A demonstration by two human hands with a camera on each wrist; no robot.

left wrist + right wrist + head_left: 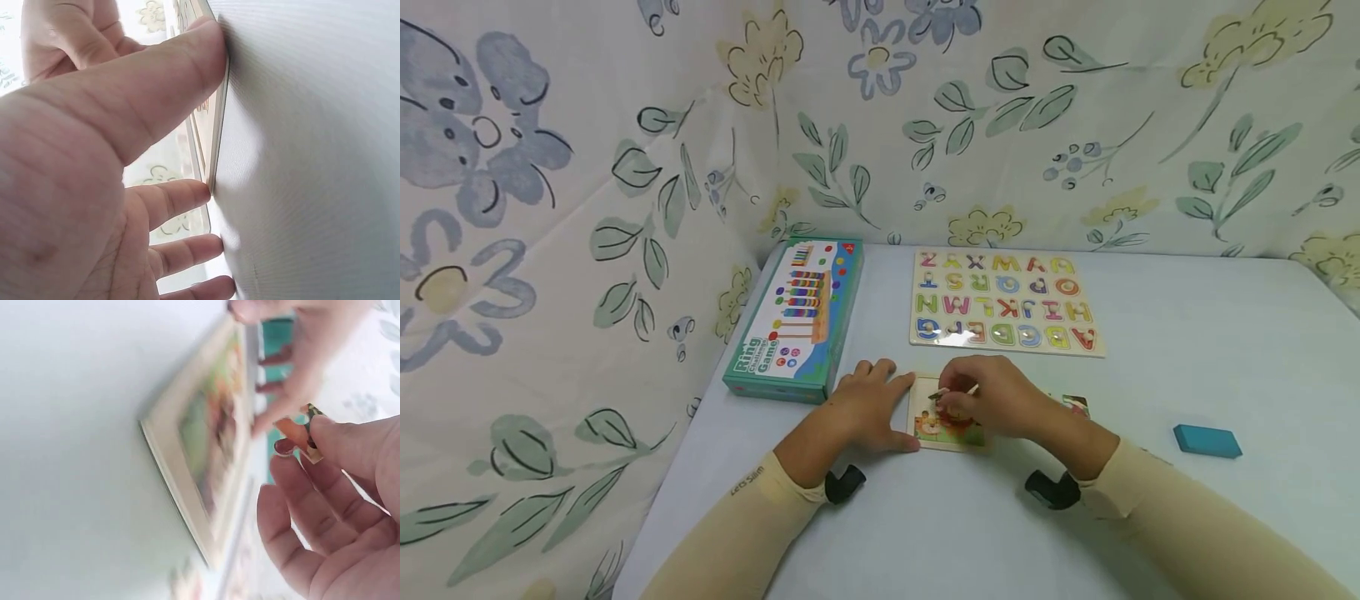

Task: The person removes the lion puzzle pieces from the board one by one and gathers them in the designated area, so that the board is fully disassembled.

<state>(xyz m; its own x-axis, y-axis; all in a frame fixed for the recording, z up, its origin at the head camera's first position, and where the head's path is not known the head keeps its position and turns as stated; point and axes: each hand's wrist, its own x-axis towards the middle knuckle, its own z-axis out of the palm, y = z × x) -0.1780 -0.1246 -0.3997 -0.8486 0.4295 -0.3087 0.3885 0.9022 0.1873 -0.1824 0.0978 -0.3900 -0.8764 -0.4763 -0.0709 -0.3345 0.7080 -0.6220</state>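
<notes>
A small jigsaw piece (294, 434) in orange, brown and dark green is pinched between the thumb and fingers of my right hand (1000, 397), just above a wooden jigsaw tray (922, 385). Part of a colourful picture fills the tray's lower area; my right hand covers some of it. My left hand (868, 410) lies at the tray's left side with fingers spread and fairly straight. Its thumb (181, 59) touches the tray's edge near one corner, and the index finger touches near the other. A loose colourful piece (1077, 404) shows partly behind my right wrist.
The green Ring Challenge Game box (842, 333) lies left of the tray. Behind the tray is a wooden alphabet board (1099, 347) with coloured letters. A teal block (1207, 441) sits at the right. Floral cloth (880, 167) hangs behind the white table (940, 533).
</notes>
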